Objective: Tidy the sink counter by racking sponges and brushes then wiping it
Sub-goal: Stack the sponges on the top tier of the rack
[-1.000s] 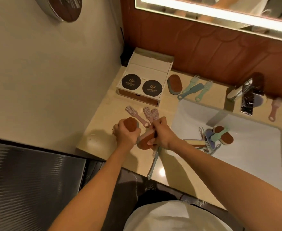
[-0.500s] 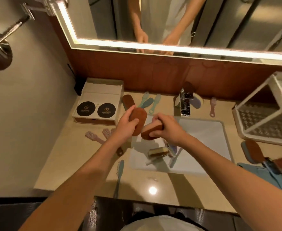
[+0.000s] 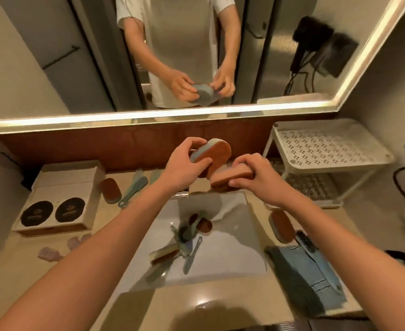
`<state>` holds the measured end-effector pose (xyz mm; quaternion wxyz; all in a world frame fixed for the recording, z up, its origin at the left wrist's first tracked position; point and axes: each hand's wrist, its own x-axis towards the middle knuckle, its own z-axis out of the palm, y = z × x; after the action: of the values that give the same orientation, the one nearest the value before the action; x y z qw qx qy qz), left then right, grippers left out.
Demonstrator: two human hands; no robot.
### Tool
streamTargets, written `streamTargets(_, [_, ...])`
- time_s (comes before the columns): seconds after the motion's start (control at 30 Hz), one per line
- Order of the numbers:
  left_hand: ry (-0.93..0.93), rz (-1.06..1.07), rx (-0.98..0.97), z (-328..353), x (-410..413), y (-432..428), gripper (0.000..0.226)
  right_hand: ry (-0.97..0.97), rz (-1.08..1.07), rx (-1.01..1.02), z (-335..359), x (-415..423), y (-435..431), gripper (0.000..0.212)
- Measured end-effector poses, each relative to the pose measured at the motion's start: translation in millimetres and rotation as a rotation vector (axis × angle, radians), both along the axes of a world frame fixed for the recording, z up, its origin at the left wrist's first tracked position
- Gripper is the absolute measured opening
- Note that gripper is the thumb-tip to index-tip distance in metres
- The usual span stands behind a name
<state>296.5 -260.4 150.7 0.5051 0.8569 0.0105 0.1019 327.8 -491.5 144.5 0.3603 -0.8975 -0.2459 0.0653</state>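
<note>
My left hand (image 3: 184, 166) grips an oval sponge (image 3: 217, 155) with a brown face and a grey-blue layer, held above the back of the sink. Just to its right, my right hand (image 3: 256, 174) grips a second brown sponge (image 3: 230, 179). The two sponges almost touch. A white two-tier rack (image 3: 325, 149) stands at the back right of the counter. In the sink (image 3: 235, 254) lie a sponge (image 3: 163, 256), a brown pad (image 3: 204, 226) and several brushes (image 3: 192, 255). Another sponge (image 3: 282, 225) and a black-bristled brush (image 3: 308, 244) lie on the right.
A blue cloth (image 3: 302, 275) lies on the counter's right front. A white box (image 3: 60, 199) sits at the back left, with a sponge (image 3: 110, 190) and green brushes (image 3: 134, 187) beside it and pink brushes (image 3: 53, 253) in front. The mirror reflects a person.
Both hands have lifted the two sponges from the left counter up and to the right, above the sink's back. The view has swung right, bringing the rack into sight.
</note>
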Motion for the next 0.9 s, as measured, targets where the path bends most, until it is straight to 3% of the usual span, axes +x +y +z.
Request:
streamTargets(0.37, [-0.094, -0.197, 0.064, 37, 95, -142, 0.045, 0.06, -0.134, 0.164, 32, 60, -128, 0.035])
streamTargets(0.9, [-0.036, -0.147, 0.141, 22, 178, -244, 0.042, 0.067, -0.287, 0.286, 6, 133, -203, 0.033])
